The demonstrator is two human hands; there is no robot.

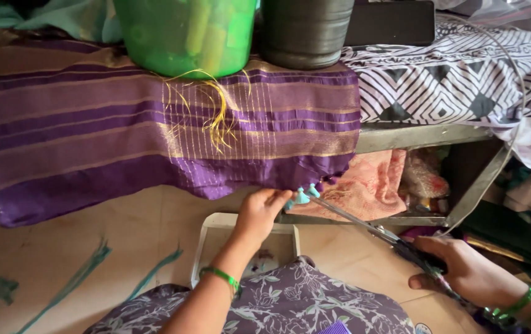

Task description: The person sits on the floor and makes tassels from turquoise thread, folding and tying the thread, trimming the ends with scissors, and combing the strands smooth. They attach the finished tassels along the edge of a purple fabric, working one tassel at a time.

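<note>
My left hand pinches a small light-blue tassel at the lower hem of a purple cloth with gold stripes. My right hand grips the dark handles of long scissors, whose blades point up-left and meet the tassel. Both wrists carry green bangles. The cloth drapes over a raised ledge and hangs toward the floor. Loose yellow-gold threads dangle on the cloth below the green bucket.
A green bucket and a dark grey container stand on the ledge. A black-and-white patterned cloth lies at right above a metal shelf frame. A white tray sits by my floral-clad knee; green strands lie on the floor.
</note>
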